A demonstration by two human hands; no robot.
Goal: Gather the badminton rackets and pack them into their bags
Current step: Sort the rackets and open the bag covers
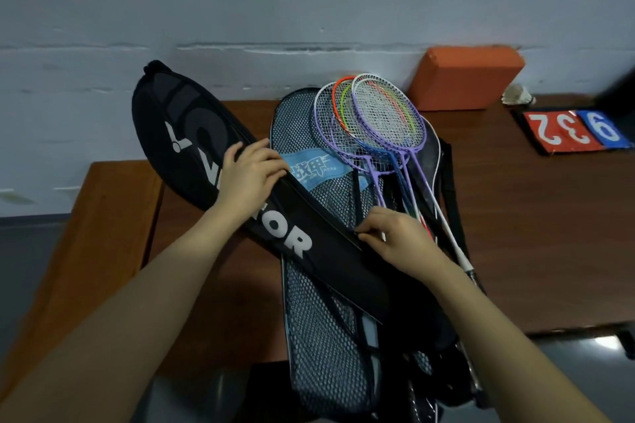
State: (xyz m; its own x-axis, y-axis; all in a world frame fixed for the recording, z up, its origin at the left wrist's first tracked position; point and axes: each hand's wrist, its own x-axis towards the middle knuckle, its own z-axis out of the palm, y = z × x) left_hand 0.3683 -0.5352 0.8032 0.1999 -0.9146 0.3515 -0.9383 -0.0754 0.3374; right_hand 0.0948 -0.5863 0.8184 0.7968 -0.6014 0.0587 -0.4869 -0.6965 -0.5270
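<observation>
A black racket bag [178, 134] with white lettering lies slanted across the wooden table [536, 233]. My left hand [247, 178] grips its upper edge near the middle, fingers curled over it. My right hand [395, 237] pinches the zipper pull at the bag's lower edge. Beneath it lies a blue mesh racket bag [323, 336] with a light blue label. Several rackets [374, 120], purple, white and orange-framed, are stacked with heads at the back and handles toward me, resting on another dark bag [450, 189].
An orange foam block [467, 79] leans against the wall at the back right. A shuttlecock [519, 96] sits beside it. A red and blue score flip board [574, 130] lies at the right. A lower wooden bench [103, 244] adjoins on the left.
</observation>
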